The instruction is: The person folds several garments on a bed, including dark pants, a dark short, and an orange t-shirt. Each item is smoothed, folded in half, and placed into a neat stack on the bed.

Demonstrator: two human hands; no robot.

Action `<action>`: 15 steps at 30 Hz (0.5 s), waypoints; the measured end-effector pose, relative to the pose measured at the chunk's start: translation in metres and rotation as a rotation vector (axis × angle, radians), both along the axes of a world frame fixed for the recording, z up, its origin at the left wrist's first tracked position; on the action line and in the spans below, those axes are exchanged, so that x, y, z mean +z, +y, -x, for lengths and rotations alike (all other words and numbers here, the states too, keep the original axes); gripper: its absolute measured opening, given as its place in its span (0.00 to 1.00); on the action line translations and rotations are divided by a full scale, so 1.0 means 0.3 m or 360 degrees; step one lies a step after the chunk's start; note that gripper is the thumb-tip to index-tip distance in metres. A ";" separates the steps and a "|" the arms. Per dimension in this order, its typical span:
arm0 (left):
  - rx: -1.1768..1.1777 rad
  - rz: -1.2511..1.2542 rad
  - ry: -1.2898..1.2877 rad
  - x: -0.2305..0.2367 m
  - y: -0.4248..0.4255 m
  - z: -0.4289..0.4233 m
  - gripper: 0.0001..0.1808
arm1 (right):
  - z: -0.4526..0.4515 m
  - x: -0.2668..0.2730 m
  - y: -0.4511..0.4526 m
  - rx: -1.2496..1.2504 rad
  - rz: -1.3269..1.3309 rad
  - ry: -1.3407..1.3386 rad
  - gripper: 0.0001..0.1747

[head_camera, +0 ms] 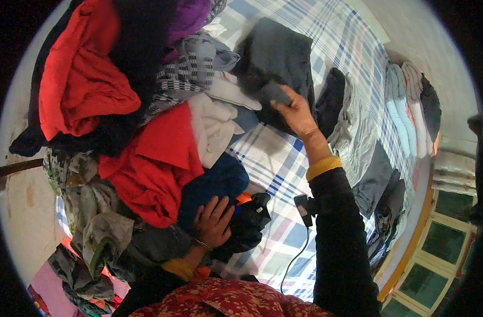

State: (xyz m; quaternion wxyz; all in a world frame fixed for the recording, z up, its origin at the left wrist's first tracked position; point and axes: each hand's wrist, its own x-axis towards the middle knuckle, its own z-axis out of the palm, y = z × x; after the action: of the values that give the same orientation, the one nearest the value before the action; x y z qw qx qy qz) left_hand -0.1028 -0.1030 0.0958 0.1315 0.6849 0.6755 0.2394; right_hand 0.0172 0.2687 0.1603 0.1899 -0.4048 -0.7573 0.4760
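Observation:
My right hand [297, 111] is closed on a small dark grey cloth [275, 94], held between thumb and fingers over a dark folded garment [279, 51] lying on a plaid sheet [281, 158]. At the lower middle, my left hand [214, 222] rests with its fingers apart on the edge of a dark blue garment [217, 180], beside a black cloth item [249, 230]. Just above that lie a red garment [158, 162] and a cream cloth [215, 130]. Whether the small cloth is a separate piece is unclear.
Left are a second red garment [87, 87], black clothing and a camouflage garment [102, 226]. Patterned grey clothes [190, 59] lie at centre top. Folded clothes [356, 130] line the right side, with light blue ones [400, 115] beyond. A small black device [303, 210] with a cable is by my right sleeve.

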 end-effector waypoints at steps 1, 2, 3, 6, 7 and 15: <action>-0.0023 -0.0034 0.0014 -0.001 0.001 0.000 0.27 | -0.001 0.003 0.002 -0.0264 0.0198 0.0270 0.24; -0.0015 -0.0066 -0.0006 -0.001 0.001 0.001 0.28 | -0.012 0.016 0.007 -0.0429 0.0450 0.0525 0.24; -0.0006 -0.0097 -0.0026 -0.002 0.001 0.001 0.28 | -0.022 0.034 0.025 -0.0591 0.0599 0.0637 0.23; 0.0007 -0.0123 0.0009 -0.006 0.003 0.000 0.28 | -0.073 0.126 0.108 -0.0777 0.0612 0.0804 0.22; 0.0013 -0.0146 0.0005 -0.008 0.003 0.001 0.28 | -0.086 0.159 0.138 -0.0747 0.0578 0.0878 0.22; -0.0017 -0.0021 0.0027 -0.016 0.008 0.000 0.28 | -0.127 0.476 0.287 -0.0752 -0.0238 0.1047 0.20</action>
State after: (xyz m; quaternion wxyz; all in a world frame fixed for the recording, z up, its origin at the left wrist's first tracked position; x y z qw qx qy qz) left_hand -0.1029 -0.1006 0.0911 0.1226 0.6914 0.6712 0.2374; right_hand 0.0553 0.3549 0.3032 0.5551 -0.3789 -0.5748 0.4669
